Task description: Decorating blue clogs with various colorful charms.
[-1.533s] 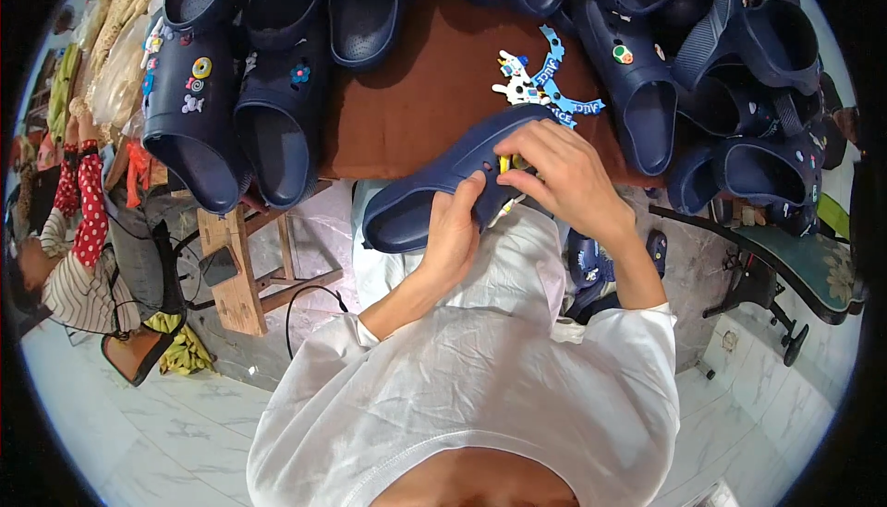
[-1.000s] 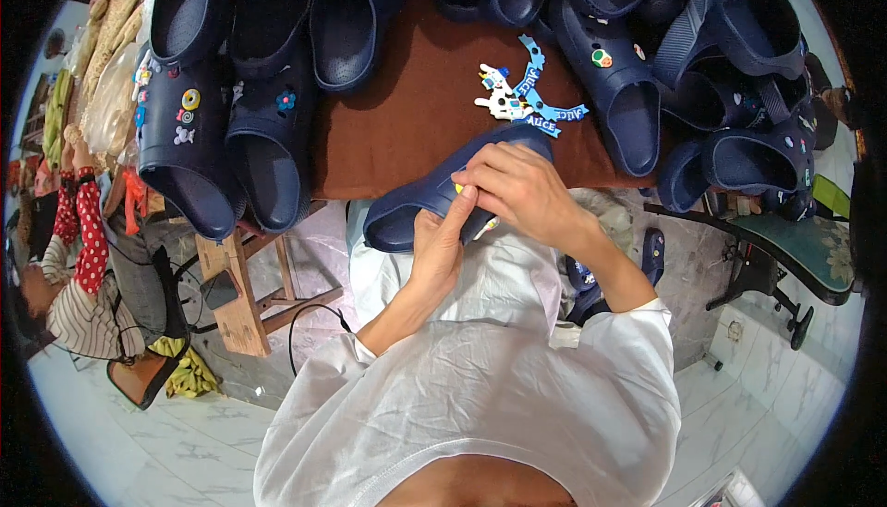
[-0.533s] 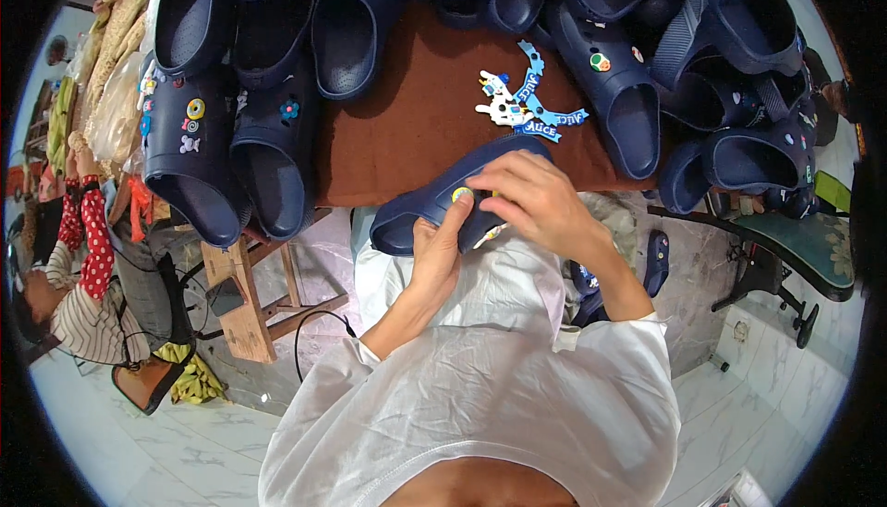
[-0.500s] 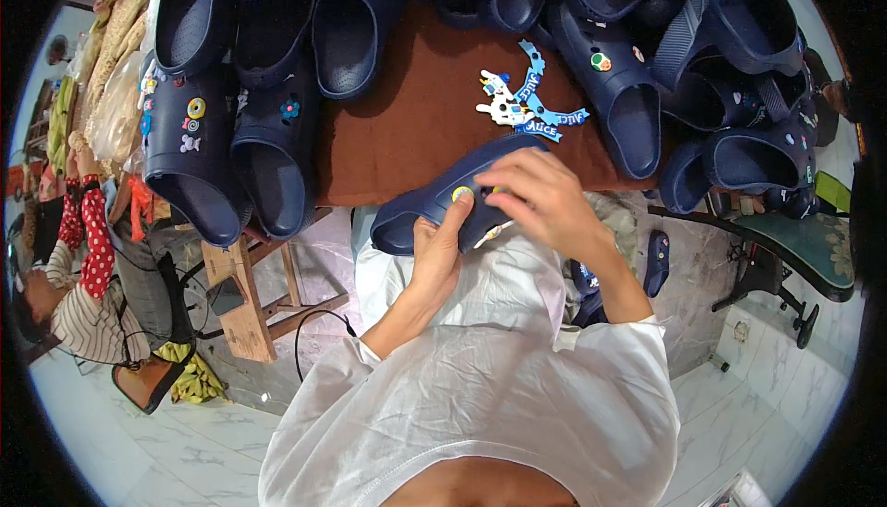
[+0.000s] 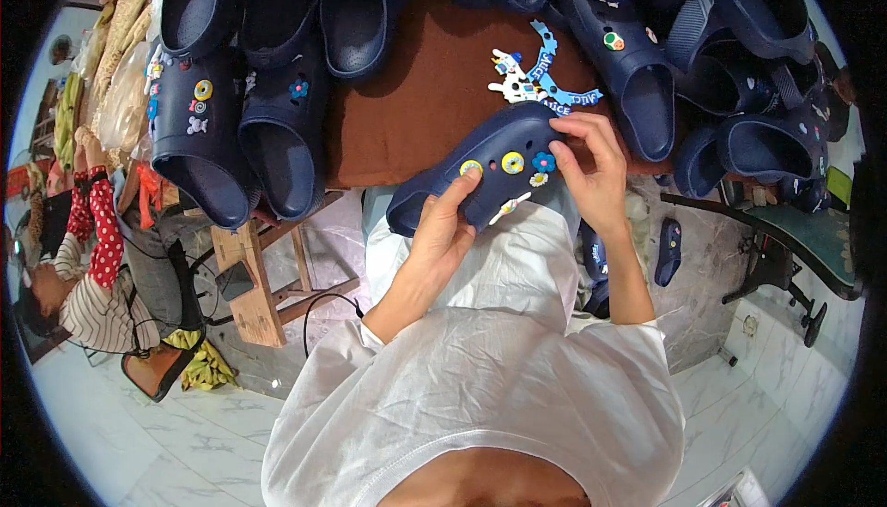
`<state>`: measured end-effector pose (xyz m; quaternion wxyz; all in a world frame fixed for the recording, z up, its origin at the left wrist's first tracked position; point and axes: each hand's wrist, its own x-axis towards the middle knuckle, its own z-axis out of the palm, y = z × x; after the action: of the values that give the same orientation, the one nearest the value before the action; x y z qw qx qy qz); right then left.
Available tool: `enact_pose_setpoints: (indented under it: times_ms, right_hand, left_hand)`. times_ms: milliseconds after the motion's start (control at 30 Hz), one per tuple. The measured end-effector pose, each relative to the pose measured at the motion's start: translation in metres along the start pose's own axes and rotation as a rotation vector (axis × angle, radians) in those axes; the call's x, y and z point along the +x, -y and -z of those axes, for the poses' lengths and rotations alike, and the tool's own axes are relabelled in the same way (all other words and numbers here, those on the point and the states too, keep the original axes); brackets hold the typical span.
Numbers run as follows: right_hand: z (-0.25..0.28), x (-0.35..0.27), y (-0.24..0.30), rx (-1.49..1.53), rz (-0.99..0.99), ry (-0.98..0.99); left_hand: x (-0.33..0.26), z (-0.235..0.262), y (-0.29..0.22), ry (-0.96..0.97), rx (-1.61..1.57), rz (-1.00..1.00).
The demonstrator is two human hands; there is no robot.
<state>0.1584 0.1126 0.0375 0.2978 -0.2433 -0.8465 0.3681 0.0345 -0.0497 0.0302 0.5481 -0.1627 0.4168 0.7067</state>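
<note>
A navy clog point(image 5: 482, 151) is held above my lap at the near edge of the brown-covered table. My left hand point(image 5: 438, 239) grips it near its opening, thumb pressed by a yellow round charm point(image 5: 471, 167). At the toe, the bent fingers and thumb of my right hand point(image 5: 596, 170) close on the clog's edge; the contact is partly hidden. Its upper carries a yellow ring-shaped charm point(image 5: 513, 163), a blue flower charm point(image 5: 543, 162) and a small white daisy charm point(image 5: 539, 179). Along its near side sits a white charm point(image 5: 511, 204).
Loose blue ribbon-shaped charms point(image 5: 545, 68) and white figure charms point(image 5: 517, 90) lie on the brown cloth point(image 5: 388, 133). Navy clogs point(image 5: 199, 138) crowd the left, back and right. A wooden stool point(image 5: 249, 299) stands at left, near a person in spotted sleeves point(image 5: 106, 239).
My right hand has moved off the clog's upper to its toe, uncovering the charms. The clog has shifted slightly up and right, with my left hand still on it.
</note>
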Motion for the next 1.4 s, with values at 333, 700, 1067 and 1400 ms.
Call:
enact_pose_setpoints:
  times_ms: [333,700,1067,1400]
  right_hand:
    - [0.000,-0.005,0.004,0.113,-0.181,0.016]
    - [-0.007,0.027,0.007,0.162,-0.076,0.077]
    - [-0.042,0.078,0.018,0.159,0.027,0.160]
    - [-0.067,0.097,0.011,0.009,0.123,0.183]
  left_hand:
    - [0.005,0.008,0.002,0.003,-0.148,0.113]
    - [-0.003,0.000,-0.015,0.067,-0.172,0.078]
    - [0.000,-0.006,-0.050,0.098,-0.356,0.050]
    - [0.022,-0.009,-0.061,0.070,-0.498,-0.003]
